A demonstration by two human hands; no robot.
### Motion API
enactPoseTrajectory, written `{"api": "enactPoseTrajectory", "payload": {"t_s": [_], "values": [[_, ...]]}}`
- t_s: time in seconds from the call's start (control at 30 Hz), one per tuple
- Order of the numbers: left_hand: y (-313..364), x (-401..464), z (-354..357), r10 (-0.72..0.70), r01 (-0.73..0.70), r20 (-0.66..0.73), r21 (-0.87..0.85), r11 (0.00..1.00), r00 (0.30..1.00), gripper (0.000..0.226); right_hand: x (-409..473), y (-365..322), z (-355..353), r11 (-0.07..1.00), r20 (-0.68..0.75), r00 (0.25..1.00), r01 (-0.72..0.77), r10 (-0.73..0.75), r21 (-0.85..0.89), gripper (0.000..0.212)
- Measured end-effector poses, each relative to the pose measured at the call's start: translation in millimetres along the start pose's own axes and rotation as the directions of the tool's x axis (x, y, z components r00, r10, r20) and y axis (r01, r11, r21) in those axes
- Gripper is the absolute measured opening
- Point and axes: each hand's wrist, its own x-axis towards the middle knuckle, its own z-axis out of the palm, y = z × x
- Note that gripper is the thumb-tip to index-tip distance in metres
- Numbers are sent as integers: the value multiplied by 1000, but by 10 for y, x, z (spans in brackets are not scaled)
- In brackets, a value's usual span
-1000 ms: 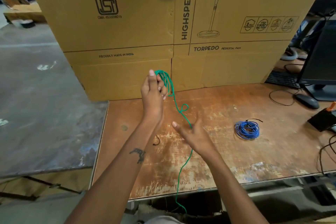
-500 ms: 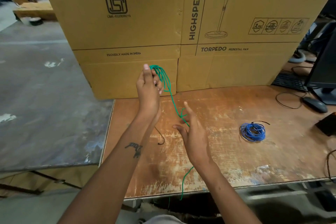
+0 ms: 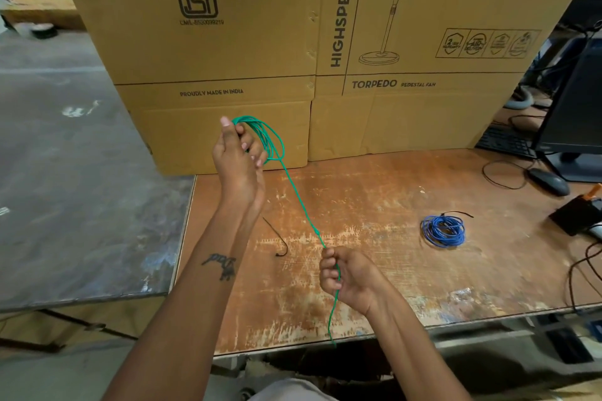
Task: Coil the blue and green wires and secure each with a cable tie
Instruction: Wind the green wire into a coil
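Note:
My left hand is raised above the table's back left and grips several loops of the green wire. From the loops the wire runs taut down to my right hand, whose curled fingers grip it above the table's front edge. A short green tail hangs below that hand, past the edge. The blue wire lies coiled on the table at the right, with a black cable tie around it. A loose black cable tie lies on the table between my forearms.
Large cardboard boxes wall off the back of the worn wooden table. A monitor, keyboard, mouse and black cables sit at the right. A grey table adjoins on the left.
My right hand has dropped toward me and closed its fingers on the green wire, pulling it taut. The kink in the wire has straightened, and the hanging tail is shorter. The left hand stays raised.

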Motion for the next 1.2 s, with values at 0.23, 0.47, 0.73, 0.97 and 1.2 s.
{"api": "enactPoseTrajectory", "payload": {"t_s": [0.23, 0.47, 0.73, 0.97, 1.2], "values": [[-67, -15, 102, 61, -62, 17, 43, 997, 998, 38, -241, 246, -87, 735, 301, 915, 396, -268, -551, 39], [-445, -299, 99, 100, -122, 91, 275, 954, 991, 36, -446, 353, 206, 500, 303, 822, 542, -482, -675, 24], [-419, -211, -9, 161, -166, 41, 294, 941, 986, 36, -436, 383, 206, 796, -100, 806, 542, -583, -269, 36], [-447, -104, -121, 208, -195, -22, 260, 946, 978, 35, -511, 257, 65, 400, 57, 742, 422, -668, -814, 16], [-317, 239, -329, 27, -26, -212, 7, 1000, 977, 39, -656, -39, -179, 843, 163, 930, 369, -331, -393, 23]]}}
